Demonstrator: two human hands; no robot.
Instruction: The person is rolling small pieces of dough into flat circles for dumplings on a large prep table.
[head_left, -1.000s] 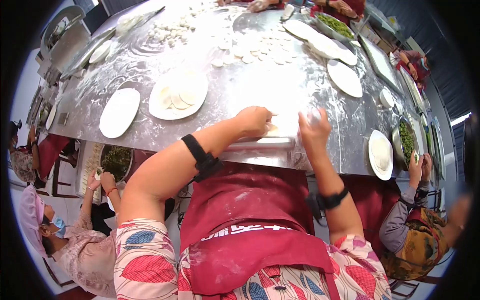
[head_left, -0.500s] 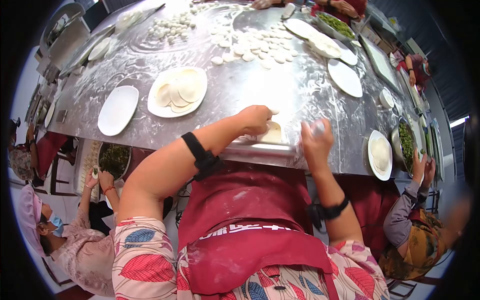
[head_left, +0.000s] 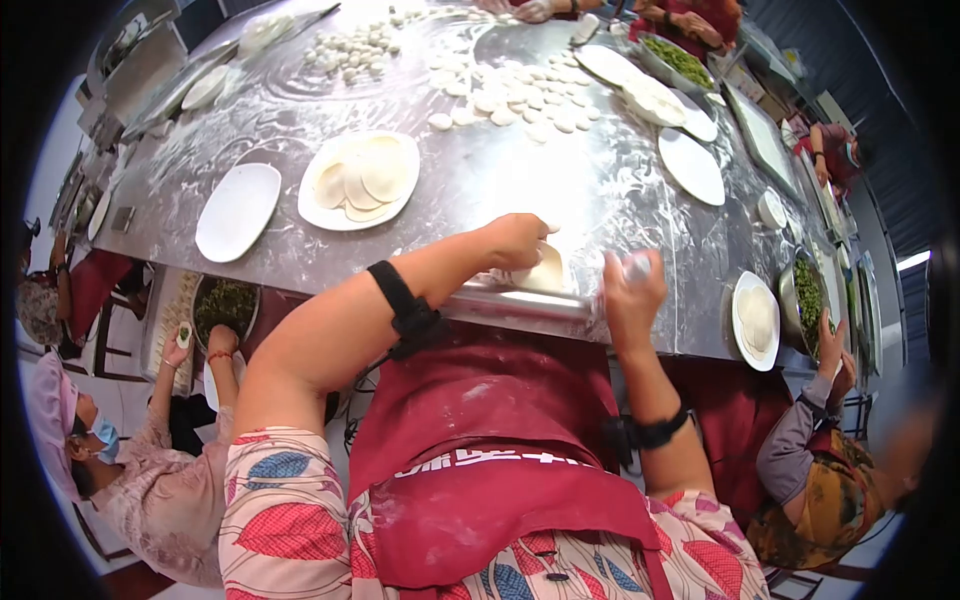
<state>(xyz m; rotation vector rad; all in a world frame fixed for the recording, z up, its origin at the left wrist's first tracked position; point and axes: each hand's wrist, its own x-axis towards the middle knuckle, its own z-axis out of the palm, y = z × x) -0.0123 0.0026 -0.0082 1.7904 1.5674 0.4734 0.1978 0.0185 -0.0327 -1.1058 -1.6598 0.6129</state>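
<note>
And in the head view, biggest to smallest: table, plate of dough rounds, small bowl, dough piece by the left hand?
Table
Plate of dough rounds
Bowl and dough piece: unsure; the left hand partly hides the latter

Left hand (head_left: pixel 518 243): fingertips partly hidden, can't read the grip; it also covers part of the dough sheet (head_left: pixel 545 272). Right hand (head_left: pixel 632 290) motion-blurred, pale item (head_left: pixel 636 266) in it too smeared to identify. Apron lettering (head_left: pixel 485 459) partly lost in a fold. Desk (head_left: pixel 450 180) and far co-workers' hands (head_left: pixel 533 11) run into the top edge. Far-right blob (head_left: pixel 905 430) out of focus. Marks on far dough pieces (head_left: pixel 355 52) too small to tell
</note>
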